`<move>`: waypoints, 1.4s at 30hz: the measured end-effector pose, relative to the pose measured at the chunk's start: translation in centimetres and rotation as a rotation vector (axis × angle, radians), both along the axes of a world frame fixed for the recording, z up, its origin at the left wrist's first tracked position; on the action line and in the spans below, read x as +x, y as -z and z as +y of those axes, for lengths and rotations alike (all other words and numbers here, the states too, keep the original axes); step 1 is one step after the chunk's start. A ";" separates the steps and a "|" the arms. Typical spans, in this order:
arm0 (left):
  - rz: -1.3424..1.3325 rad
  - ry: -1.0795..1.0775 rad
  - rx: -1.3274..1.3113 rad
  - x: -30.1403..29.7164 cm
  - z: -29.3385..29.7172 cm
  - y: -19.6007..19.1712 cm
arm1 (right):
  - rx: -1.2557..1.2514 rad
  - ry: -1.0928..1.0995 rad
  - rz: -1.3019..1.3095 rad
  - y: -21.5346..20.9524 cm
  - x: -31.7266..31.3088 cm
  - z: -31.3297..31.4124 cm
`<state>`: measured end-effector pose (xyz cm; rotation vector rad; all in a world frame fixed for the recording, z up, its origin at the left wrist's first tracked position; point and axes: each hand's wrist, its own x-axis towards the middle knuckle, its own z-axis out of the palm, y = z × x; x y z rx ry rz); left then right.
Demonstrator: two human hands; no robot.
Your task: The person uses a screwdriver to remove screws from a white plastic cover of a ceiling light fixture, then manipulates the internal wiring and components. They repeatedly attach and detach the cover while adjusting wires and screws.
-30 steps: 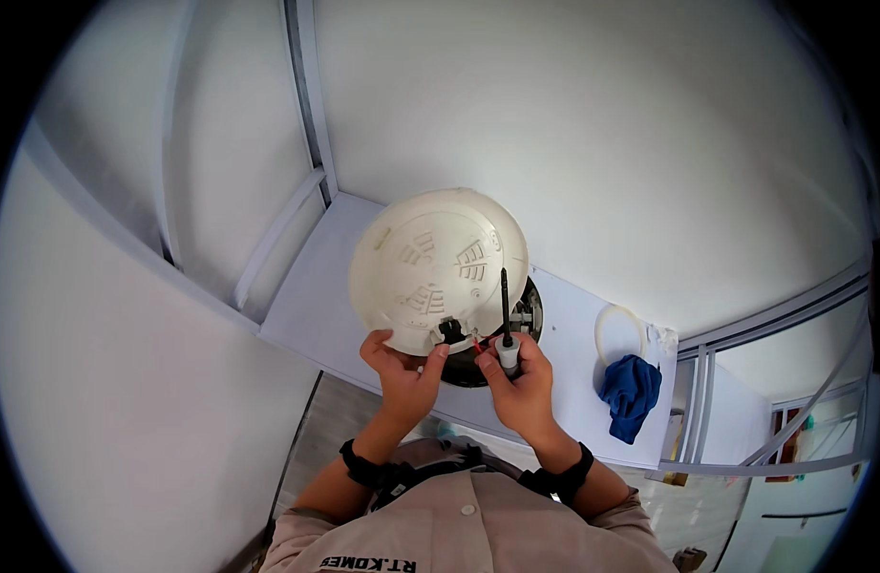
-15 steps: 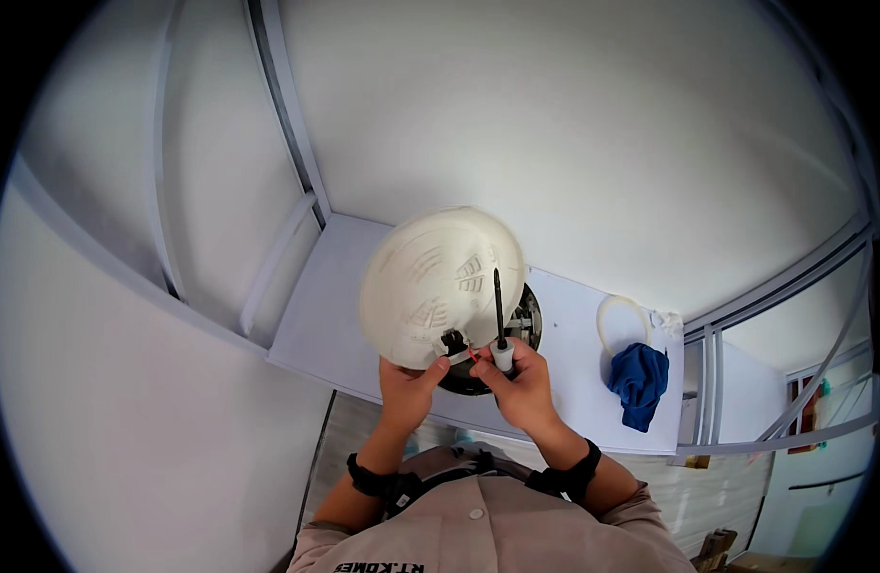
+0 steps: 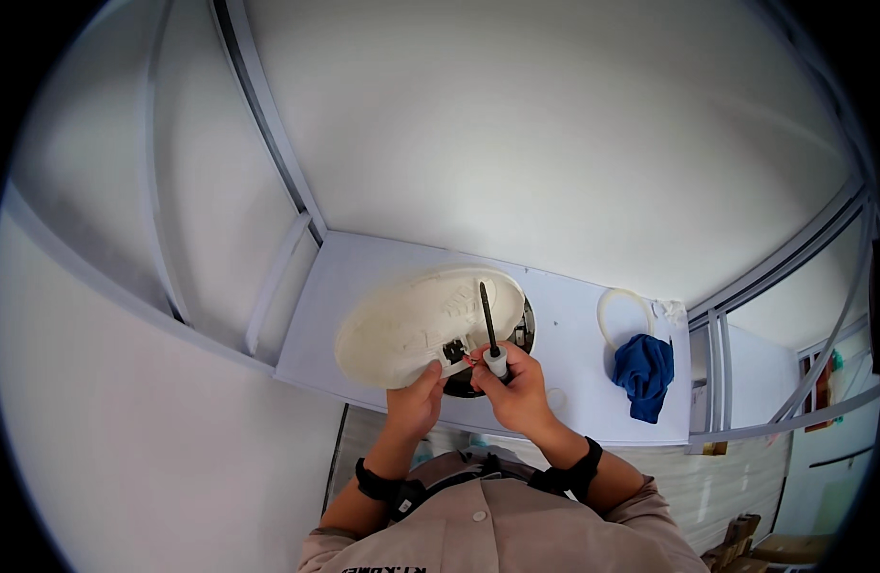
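A round cream plastic cover (image 3: 402, 320), molded with slots on its upturned face, is raised at a tilt over a dark round unit (image 3: 526, 329). My left hand (image 3: 416, 406) grips the cover's near edge, thumb on top. Close to that thumb a small black part (image 3: 453, 350) sits on the cover, with thin red wires (image 3: 470, 360) running from it toward my right hand. My right hand (image 3: 519, 390) is closed around the grey handle of a screwdriver (image 3: 488, 320), its dark shaft pointing up and away. Its fingertips are at the wires; whether they pinch them is hard to see.
A pale table (image 3: 578, 382) carries the work. On its right side lie a crumpled blue cloth (image 3: 642, 374), a cream ring (image 3: 607, 304) and a scrap of white material (image 3: 671, 311). White walls and grey frame posts (image 3: 273, 124) enclose the back and left.
The cover has tipped down to the left and now looks flatter, its top edge lower. My left hand has moved with it; the screwdriver leans slightly more leftward.
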<state>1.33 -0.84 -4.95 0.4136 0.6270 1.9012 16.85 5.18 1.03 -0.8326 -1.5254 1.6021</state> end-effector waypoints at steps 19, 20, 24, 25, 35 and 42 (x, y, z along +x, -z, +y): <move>0.033 -0.036 0.001 1.3 0.9 -0.1 | 0.366 0.225 -0.112 0.0 -0.8 -0.4; 0.026 -0.033 -0.005 1.4 1.0 -0.2 | 0.376 0.238 -0.100 0.3 -0.9 -0.4; 0.004 -0.024 -0.016 1.2 1.4 0.3 | 0.278 0.250 -0.069 0.2 -0.9 -0.5; 0.000 -0.022 -0.015 1.2 1.5 0.5 | 0.279 0.247 -0.065 0.2 -0.9 -0.5; -0.025 -0.031 0.022 1.7 1.5 -0.2 | 0.348 0.252 -0.120 0.6 -0.4 -0.6; 0.030 -0.053 0.004 1.9 1.5 -0.1 | 0.337 0.253 -0.146 0.0 -0.2 -0.8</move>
